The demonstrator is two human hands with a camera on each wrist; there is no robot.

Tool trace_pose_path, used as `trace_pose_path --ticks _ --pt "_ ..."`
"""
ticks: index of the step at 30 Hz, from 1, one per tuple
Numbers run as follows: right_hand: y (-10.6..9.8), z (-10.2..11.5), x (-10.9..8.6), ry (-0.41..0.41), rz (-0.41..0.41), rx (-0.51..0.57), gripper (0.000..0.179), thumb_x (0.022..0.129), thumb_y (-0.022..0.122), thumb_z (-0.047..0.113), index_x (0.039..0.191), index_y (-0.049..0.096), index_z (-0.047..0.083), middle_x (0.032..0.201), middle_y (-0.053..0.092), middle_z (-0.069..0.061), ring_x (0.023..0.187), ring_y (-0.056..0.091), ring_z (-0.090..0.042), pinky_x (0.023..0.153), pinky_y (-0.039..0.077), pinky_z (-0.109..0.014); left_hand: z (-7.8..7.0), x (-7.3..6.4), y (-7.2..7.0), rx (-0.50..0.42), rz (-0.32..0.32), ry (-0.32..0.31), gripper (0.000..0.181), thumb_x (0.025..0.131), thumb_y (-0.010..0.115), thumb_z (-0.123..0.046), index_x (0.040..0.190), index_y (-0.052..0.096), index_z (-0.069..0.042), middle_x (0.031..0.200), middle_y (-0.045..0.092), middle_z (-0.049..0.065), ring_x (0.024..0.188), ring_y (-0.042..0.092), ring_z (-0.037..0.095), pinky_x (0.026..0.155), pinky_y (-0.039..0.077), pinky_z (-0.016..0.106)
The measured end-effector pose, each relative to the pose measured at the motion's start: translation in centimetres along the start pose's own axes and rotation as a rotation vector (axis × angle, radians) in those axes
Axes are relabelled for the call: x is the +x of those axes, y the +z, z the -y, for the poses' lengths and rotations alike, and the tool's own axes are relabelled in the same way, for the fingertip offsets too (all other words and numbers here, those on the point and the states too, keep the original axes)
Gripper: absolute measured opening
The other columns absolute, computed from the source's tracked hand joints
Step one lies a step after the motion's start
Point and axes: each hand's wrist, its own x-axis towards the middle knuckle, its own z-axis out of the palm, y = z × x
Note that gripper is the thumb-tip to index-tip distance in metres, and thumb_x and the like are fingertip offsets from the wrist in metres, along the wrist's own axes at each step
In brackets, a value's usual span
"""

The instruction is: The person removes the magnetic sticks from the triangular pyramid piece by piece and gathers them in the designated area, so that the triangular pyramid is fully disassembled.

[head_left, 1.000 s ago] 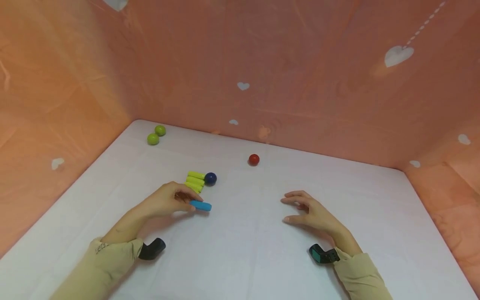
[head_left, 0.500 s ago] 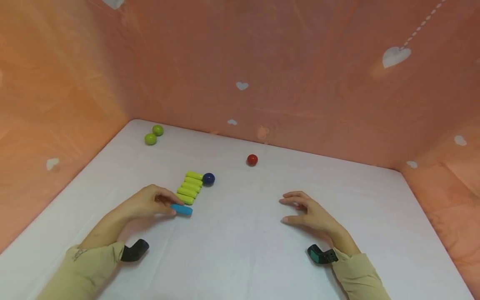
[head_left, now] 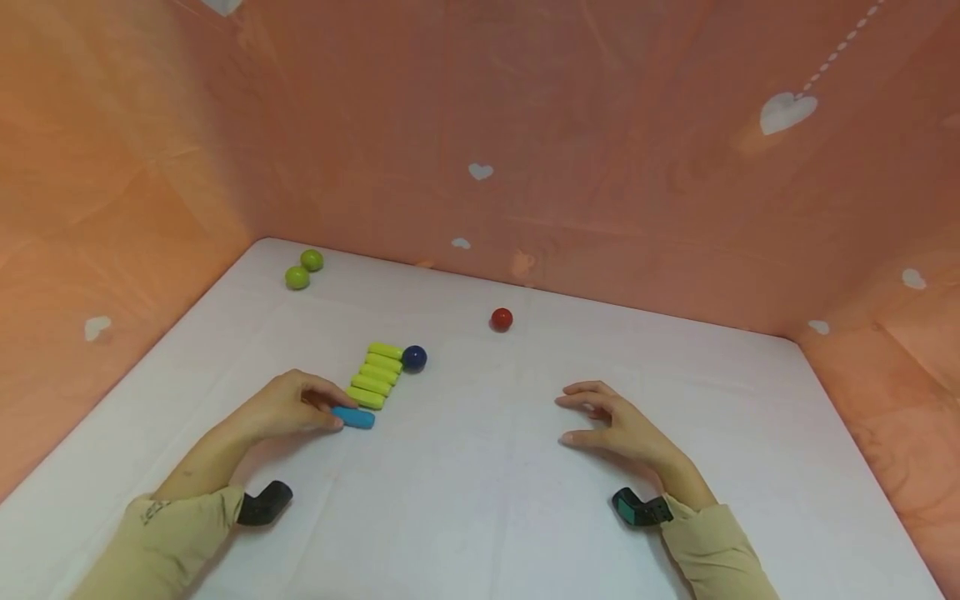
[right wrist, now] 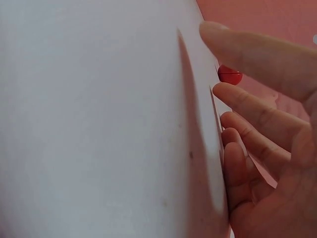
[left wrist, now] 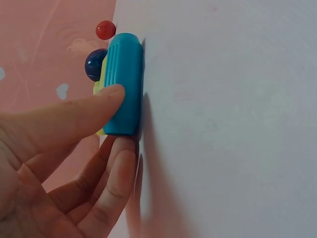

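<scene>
My left hand (head_left: 288,408) pinches a short blue plastic stick (head_left: 354,417) with a grooved side, between thumb and fingers at its left end. The stick lies low at the table, just in front of a row of several yellow-green sticks (head_left: 372,383) set side by side. At the right end of the farthest one sits a dark blue ball (head_left: 414,358). In the left wrist view the thumb presses on the blue stick (left wrist: 125,74), which partly hides the row behind it. My right hand (head_left: 622,427) holds nothing, its fingers loosely bent and spread over the table.
A red ball (head_left: 502,319) lies near the middle of the far side. Two green balls (head_left: 297,277) rest in the far left corner of the white table (head_left: 465,500). Pinkish-orange cloth (head_left: 600,192) with white hearts walls in the back and sides.
My left hand has carried the blue stick left and toward the near end of the row, uncovering the near yellow-green sticks. The right hand stays nearly still.
</scene>
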Motion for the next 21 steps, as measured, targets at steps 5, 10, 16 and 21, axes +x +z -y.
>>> trace_pose_path --ticks 5,10,16,21 --pt "0.0 0.0 0.1 -0.002 0.003 -0.003 0.05 0.079 0.078 0.032 0.124 0.064 0.017 0.136 0.05 -0.001 0.127 0.044 -0.024 0.105 0.038 -0.028 0.1 -0.1 0.2 0.006 -0.021 -0.009 0.025 0.078 0.076 -0.011 0.102 0.074 -0.004 0.099 0.069 0.01 0.083 0.056 0.016 0.071 0.047 0.029" --pt "0.0 0.1 0.1 -0.022 0.01 -0.005 0.048 0.081 0.077 0.03 0.124 0.064 0.014 0.136 0.05 -0.005 0.127 0.044 -0.026 0.105 0.039 -0.036 0.1 -0.1 0.2 0.0 -0.026 -0.008 0.026 0.078 0.077 -0.012 0.102 0.074 -0.004 0.1 0.069 0.01 0.083 0.056 0.016 0.071 0.047 0.029" --pt "-0.1 0.0 0.3 -0.025 0.013 -0.01 0.047 0.082 0.076 0.031 0.124 0.064 0.014 0.136 0.05 -0.005 0.128 0.044 -0.027 0.105 0.038 -0.042 0.0 -0.2 -0.2 -0.01 -0.024 0.012 0.027 0.079 0.076 -0.013 0.103 0.073 -0.003 0.093 0.07 0.007 0.081 0.057 0.015 0.069 0.048 0.025" --pt "-0.1 -0.2 0.4 -0.02 0.0 0.012 0.045 0.082 0.076 0.029 0.123 0.064 0.015 0.135 0.052 -0.006 0.124 0.046 -0.025 0.1 0.041 -0.03 0.0 -0.3 -1.0 0.003 -0.049 0.019 0.028 0.083 0.074 -0.018 0.106 0.072 -0.002 0.097 0.072 0.008 0.082 0.058 0.014 0.067 0.048 0.024"
